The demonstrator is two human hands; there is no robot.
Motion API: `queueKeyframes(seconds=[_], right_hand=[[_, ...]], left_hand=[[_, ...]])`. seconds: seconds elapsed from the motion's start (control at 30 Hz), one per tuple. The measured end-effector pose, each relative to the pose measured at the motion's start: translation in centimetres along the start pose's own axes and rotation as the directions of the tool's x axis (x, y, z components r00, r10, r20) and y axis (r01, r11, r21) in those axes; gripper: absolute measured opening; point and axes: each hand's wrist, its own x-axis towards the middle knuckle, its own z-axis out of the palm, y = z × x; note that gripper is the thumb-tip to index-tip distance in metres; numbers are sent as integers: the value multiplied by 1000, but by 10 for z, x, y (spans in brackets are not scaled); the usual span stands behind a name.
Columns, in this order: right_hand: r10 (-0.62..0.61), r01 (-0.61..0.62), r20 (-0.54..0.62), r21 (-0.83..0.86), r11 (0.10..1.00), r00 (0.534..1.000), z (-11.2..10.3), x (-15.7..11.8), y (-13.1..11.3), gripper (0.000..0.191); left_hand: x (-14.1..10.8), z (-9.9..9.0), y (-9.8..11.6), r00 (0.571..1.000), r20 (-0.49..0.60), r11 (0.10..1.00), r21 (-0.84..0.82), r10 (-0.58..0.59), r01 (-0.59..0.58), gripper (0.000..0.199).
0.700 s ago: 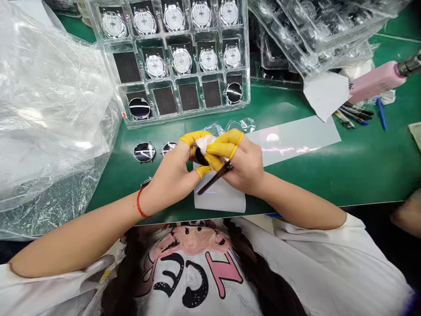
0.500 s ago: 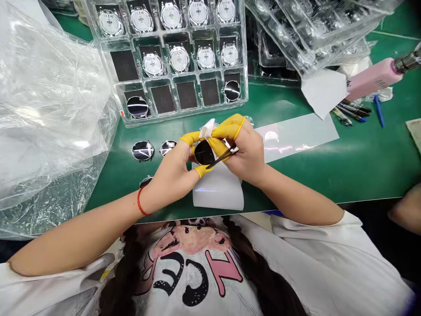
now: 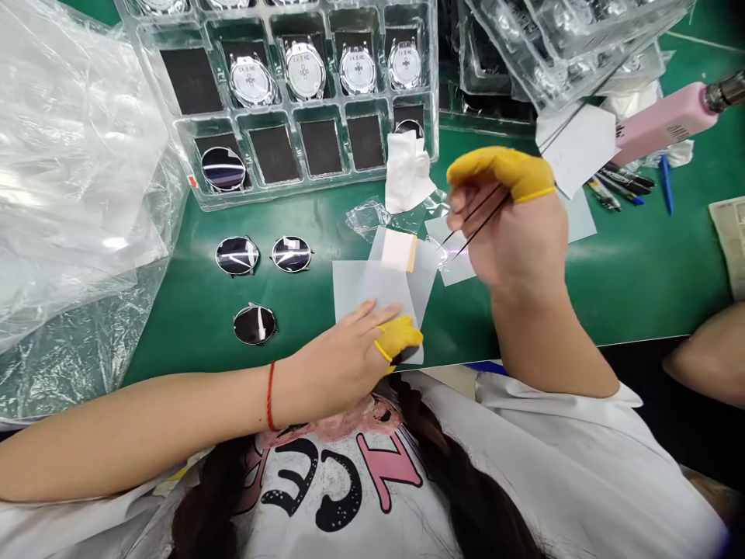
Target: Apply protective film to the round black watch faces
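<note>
My left hand (image 3: pixel 341 361) lies flat on a translucent film sheet (image 3: pixel 372 299), one finger in a yellow finger cot, holding nothing. My right hand (image 3: pixel 515 225) is raised, shut on black tweezers (image 3: pixel 480 221), with a yellow cot on one finger. The tweezer tips sit just over a small clear film piece (image 3: pixel 454 252). A white wipe (image 3: pixel 407 172) leans on the clear tray's front wall. Several round dark watch lenses with metal rims lie near my left wrist, one (image 3: pixel 254 324) closest.
A clear compartment tray (image 3: pixel 303 182) holds metal watch backs (image 3: pixel 303 70). A plastic bag (image 3: pixel 75 171) fills the left. Stacked clear trays (image 3: pixel 559 46), a pink tool (image 3: pixel 663 116) and pens (image 3: pixel 620 186) stand on the green mat (image 3: pixel 174 341). A co-worker's arm (image 3: pixel 704 353) enters at right.
My hands have come apart, the right moving up and right. The wipe and the dark lens are no longer between my fingers. The wipe now rests against the tray.
</note>
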Motion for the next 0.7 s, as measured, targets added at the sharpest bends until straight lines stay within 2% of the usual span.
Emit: queueKeyframes(seconds=[0.1,0.2,0.37,0.47,0.6,0.7], right_hand=[[43,-46,196,10,999,980,4,-23,9,49],[144,-141,273,-31,989,951,6,-30,25,56],[271,-279,334,-24,960,903,9,-24,36,45],[309,-325,374,-23,945,874,11,-25,34,38],[310,-313,344,-49,948,886,13,-30,35,37],[300,-295,304,-63,953,904,16,-34,38,38]], left_hand=[[-2,16,-9,999,46,996,85,12,-16,29],[-4,20,-15,998,47,995,98,-34,29,29],[-5,18,-13,999,-17,989,141,-44,46,20],[-5,16,-11,997,-66,980,189,-45,57,25],[-4,12,-8,989,-103,959,251,-108,131,28],[-5,10,-6,991,-75,948,292,-114,131,19]])
